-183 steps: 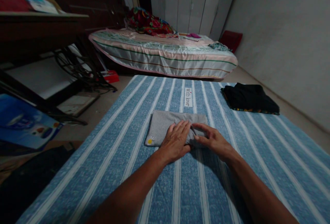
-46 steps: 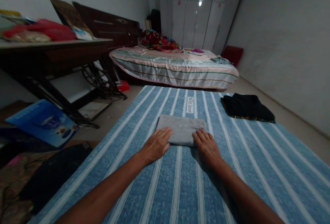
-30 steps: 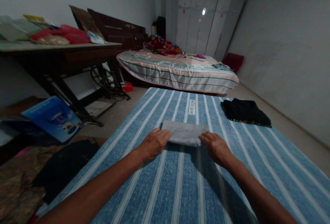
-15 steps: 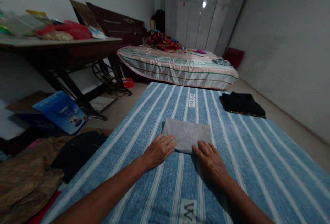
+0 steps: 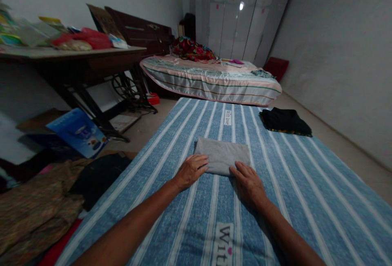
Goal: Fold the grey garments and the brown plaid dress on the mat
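One folded grey cloth rectangle (image 5: 223, 156), lying flat on a blue mat with white stripes (image 5: 306, 200), about mid-width and just beyond both hands. Its long axis runs left to right, square across the mat's stripes; the short sides face left and right, one long edge faces the person.

Two hands, both the person's own.
- Left hand (image 5: 191, 171): palm down, fingers stretched out and close together, tips resting on the cloth's near left corner. It grips nothing.
- Right hand (image 5: 249, 184): palm down on the mat, fingers straight, tips touching the cloth's near edge towards its right end. Nothing is held here either.

Two white printed labels on the mat — one beyond the cloth (image 5: 226, 117), one between the forearms, cut off by the frame edge.

One black folded garment pile (image 5: 284, 121) on the mat's far right corner, well apart from the grey cloth.

One low bed with a pale striped satin cover (image 5: 211, 80) past the mat's far end. One dark wooden table (image 5: 76, 60) at left, with one blue printed carton (image 5: 78, 131) leaning beneath it.
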The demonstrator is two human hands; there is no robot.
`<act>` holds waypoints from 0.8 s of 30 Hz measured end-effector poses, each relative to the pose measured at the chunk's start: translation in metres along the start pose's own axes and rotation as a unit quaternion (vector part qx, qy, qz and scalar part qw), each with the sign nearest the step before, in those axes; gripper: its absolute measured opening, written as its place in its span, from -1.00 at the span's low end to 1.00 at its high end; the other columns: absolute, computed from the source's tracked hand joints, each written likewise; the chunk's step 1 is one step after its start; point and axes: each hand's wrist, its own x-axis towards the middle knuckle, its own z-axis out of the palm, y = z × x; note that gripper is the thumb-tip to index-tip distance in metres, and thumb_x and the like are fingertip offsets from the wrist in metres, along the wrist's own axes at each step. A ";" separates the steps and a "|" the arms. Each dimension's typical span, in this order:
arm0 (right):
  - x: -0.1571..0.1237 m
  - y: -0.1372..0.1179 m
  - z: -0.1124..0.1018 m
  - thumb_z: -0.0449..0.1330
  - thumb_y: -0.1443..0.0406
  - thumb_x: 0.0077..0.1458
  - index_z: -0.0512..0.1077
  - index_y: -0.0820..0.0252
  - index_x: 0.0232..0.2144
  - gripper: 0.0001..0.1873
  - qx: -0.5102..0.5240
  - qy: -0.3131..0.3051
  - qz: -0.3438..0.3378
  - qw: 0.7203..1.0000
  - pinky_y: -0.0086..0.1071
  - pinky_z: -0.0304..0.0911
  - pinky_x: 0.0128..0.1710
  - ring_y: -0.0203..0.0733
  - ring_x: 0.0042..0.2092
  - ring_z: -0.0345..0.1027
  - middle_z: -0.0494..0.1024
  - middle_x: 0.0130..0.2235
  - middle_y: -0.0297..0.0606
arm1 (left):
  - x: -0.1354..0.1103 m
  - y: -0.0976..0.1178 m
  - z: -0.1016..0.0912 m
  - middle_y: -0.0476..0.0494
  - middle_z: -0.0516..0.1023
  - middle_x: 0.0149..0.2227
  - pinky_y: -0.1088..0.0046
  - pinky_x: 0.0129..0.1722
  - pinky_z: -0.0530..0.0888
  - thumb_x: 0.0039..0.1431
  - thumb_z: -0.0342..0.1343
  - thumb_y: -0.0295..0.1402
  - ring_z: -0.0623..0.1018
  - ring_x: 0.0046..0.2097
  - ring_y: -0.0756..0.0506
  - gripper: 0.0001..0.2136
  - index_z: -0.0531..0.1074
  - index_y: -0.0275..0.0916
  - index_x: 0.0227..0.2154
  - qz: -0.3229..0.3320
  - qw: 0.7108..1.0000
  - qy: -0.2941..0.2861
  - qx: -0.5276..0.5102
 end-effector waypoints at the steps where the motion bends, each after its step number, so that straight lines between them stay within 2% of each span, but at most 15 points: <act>1: 0.000 0.000 0.000 0.03 0.49 0.12 0.37 0.13 0.10 -0.50 0.003 0.001 0.001 1.000 -0.09 0.19 0.11 -0.01 0.20 0.21 0.38 0.16 -0.08 | -0.001 0.000 -0.001 -0.22 0.56 -0.01 0.17 0.07 0.42 0.24 0.09 -0.37 0.52 0.05 -0.14 -0.81 0.51 -0.25 -0.12 0.003 1.000 -0.004 0.003; 10: 0.002 -0.002 -0.001 0.05 0.48 0.12 0.39 0.12 0.08 -0.52 0.011 0.002 0.020 1.000 -0.09 0.17 0.12 -0.01 0.19 0.21 0.39 0.16 -0.09 | 0.000 0.013 -0.010 -0.26 0.49 0.07 0.11 0.08 0.36 0.22 0.13 -0.38 0.46 0.10 -0.21 -0.77 0.46 -0.22 -0.06 0.059 0.989 -0.064 0.123; 14: 0.003 -0.003 -0.004 0.05 0.47 0.13 0.40 0.14 0.07 -0.54 0.015 0.003 0.020 1.000 -0.09 0.18 0.12 0.00 0.18 0.22 0.40 0.14 -0.09 | 0.001 0.015 -0.008 -0.29 0.51 0.02 0.06 0.10 0.33 0.27 0.03 -0.46 0.44 0.11 -0.24 -0.81 0.45 -0.28 -0.10 0.115 0.975 -0.055 0.183; 18: 0.004 -0.002 -0.006 0.03 0.46 0.14 0.40 0.15 0.06 -0.55 0.021 0.005 0.017 1.000 -0.10 0.19 0.10 -0.01 0.17 0.23 0.41 0.14 -0.08 | 0.004 0.014 -0.008 -0.29 0.53 -0.05 0.15 0.06 0.38 0.28 -0.04 -0.53 0.46 0.06 -0.20 -0.81 0.45 -0.32 -0.16 0.164 0.966 -0.041 0.194; 24: 0.004 -0.002 -0.005 0.04 0.45 0.14 0.40 0.12 0.06 -0.55 0.025 0.003 0.025 0.999 -0.11 0.19 0.10 -0.02 0.16 0.24 0.41 0.14 -0.09 | 0.005 0.015 -0.010 -0.28 0.52 -0.06 0.20 0.00 0.44 0.32 -0.10 -0.51 0.47 0.02 -0.16 -0.78 0.44 -0.27 -0.14 0.176 0.962 -0.049 0.201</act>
